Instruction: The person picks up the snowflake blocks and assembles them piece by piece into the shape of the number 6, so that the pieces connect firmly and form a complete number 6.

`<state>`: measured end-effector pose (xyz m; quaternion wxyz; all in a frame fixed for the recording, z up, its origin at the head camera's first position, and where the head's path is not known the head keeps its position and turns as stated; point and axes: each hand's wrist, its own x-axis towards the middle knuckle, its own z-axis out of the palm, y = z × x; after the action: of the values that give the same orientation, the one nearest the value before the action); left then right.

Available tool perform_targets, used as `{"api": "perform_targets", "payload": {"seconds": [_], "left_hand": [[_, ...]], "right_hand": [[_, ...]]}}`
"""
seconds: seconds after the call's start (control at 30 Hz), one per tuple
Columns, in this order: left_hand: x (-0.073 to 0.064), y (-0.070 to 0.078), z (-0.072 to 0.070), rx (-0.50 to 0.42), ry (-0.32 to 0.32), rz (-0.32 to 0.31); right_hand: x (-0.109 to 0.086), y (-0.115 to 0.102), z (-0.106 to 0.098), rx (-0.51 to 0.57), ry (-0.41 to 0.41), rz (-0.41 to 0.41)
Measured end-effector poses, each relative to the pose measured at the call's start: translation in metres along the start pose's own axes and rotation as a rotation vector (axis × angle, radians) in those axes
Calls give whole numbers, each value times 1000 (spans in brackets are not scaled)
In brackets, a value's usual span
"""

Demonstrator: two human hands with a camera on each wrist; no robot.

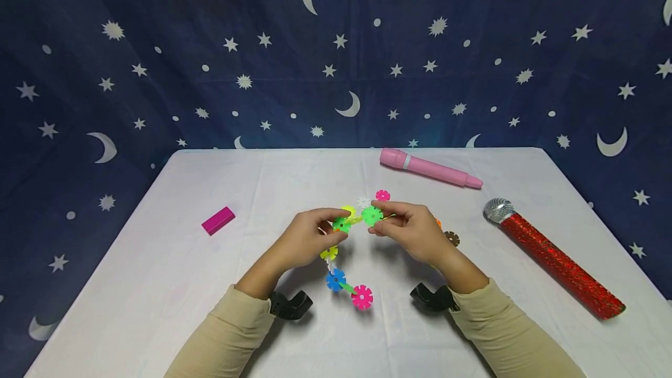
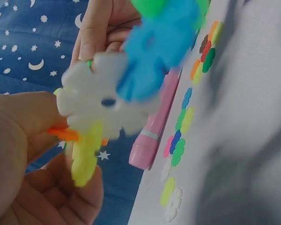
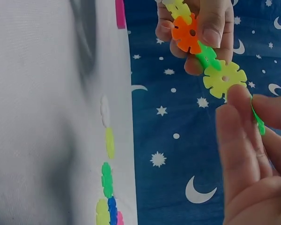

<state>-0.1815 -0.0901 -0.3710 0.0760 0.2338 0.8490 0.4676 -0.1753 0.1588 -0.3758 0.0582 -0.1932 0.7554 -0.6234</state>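
Note:
A chain of slotted, flower-shaped plastic discs hangs from my left hand (image 1: pixel 310 238), raised over the table. Its thumb and fingers pinch the chain near an orange disc (image 3: pixel 187 33) and a green one. Lower down come a white disc (image 2: pixel 107 96), a blue disc (image 1: pixel 336 279) and a pink disc (image 1: pixel 362 297) at the loose end. My right hand (image 1: pixel 420 229) pinches a green disc (image 1: pixel 372 216), seen edge-on in the right wrist view. Close to those right fingertips is the chain's yellow disc (image 3: pixel 225 78); whether the two discs interlock I cannot tell.
Several loose discs lie on the white table (image 1: pixel 131 284), partly behind my right hand, including a brown disc (image 1: pixel 452 238). A pink pen-shaped object (image 1: pixel 430 168) lies at the back, a red glittery microphone (image 1: pixel 562 264) at right, a magenta block (image 1: pixel 218 221) at left.

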Motion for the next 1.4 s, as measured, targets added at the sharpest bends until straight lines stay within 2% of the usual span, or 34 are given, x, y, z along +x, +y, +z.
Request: {"api": "perform_targets", "payload": {"seconds": [0.17,0.7,1.0,1.23,1.4], "left_hand": [[0,0,-1,-1,4,23],[-1,3,-1,-26,17,-15],[-1,4,0,-28,16,-15],[-2,5,3,-19,14,2],[-2,6,5,5,13,23]], "right_hand": [[1,0,0,-35,-20,1],[2,1,3,-16,45,62],[1,2,4,17,46,82],[-1,3,8,-49,60,54],[-3,2,12,-145,42,13]]}}
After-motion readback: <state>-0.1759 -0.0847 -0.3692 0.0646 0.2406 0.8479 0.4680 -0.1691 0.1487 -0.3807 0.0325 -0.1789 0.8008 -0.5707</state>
